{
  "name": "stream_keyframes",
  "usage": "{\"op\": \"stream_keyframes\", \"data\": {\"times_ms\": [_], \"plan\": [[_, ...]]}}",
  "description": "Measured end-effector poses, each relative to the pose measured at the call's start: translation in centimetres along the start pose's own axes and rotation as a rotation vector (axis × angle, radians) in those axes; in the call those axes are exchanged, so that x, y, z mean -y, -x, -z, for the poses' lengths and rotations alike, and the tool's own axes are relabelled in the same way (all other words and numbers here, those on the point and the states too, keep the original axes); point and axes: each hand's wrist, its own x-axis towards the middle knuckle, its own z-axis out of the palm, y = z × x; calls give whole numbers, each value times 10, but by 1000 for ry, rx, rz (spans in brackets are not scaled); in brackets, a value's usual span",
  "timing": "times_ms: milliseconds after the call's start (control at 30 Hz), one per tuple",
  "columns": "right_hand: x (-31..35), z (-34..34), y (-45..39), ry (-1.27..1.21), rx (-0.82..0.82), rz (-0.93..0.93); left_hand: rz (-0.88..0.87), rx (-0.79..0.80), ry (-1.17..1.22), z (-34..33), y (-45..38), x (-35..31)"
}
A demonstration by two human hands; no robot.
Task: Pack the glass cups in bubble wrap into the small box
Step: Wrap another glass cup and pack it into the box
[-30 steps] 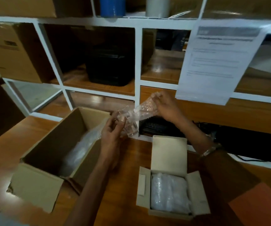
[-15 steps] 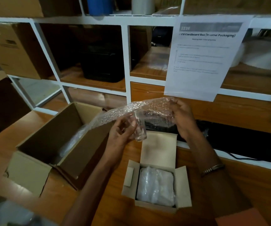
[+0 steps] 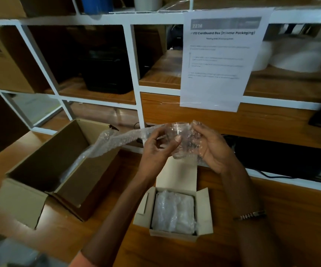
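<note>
Wrapping stage, glass held above the table. I held a clear glass cup upright between both hands, over the back flap of the small box. My left hand pinched the cup's near side, thumb across the glass and fingers curled behind it. My right hand cupped the far side, fingers curled round the cup and pressing a sheet of bubble wrap against it. Only the right side of the cup was covered; the rest of the sheet trailed away to my left, its loose end hanging over the open large box beside the small one. The small box stood open just below my hands and already held one wrapped bundle (its contents could not be made out through the plastic), which filled most of what showed of the inside.

Step in hand, as I judged it: rolling the sheet round the cup, barely begun. The next move would call for turning the cup while drawing the loose tail in from the left and tucking the ends, before lowering the bundle into the small box. Space there looked tight, so a compact wrap would probably matter.
</note>
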Motion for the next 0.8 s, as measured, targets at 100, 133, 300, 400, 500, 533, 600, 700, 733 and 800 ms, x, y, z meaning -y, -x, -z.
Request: {"op": "stream_keyframes", "data": {"times_ms": [100,133,300,400,500,533,600,700,733,800], "plan": [[-3,4,4,38,4,-12,4,-47,-88,-6,-5,10],[-6,7,4,71,18,-14,0,-60,-121,-7,-5,12],[-26,13,5,172,34,-77,-117,-88,-368,-9,-4,23],[-34,14,4,144,-12,-70,-99,-9,-458,-7,-1,27],[-32,15,4,34,-65,-25,-160,54,-558,2,1,30],[-29,15,3,11,-87,-14,-208,22,-634,6,0,31],[-23,15,2,-18,-122,17,-265,-101,-753,15,-4,33],[-8,15,1,-108,-120,58,-254,-154,-912,31,-19,27],[-1,15,1,-109,-101,68,-223,-84,-938,36,-24,27],[11,16,2,-128,-79,85,-107,120,-860,44,-33,29]]}}
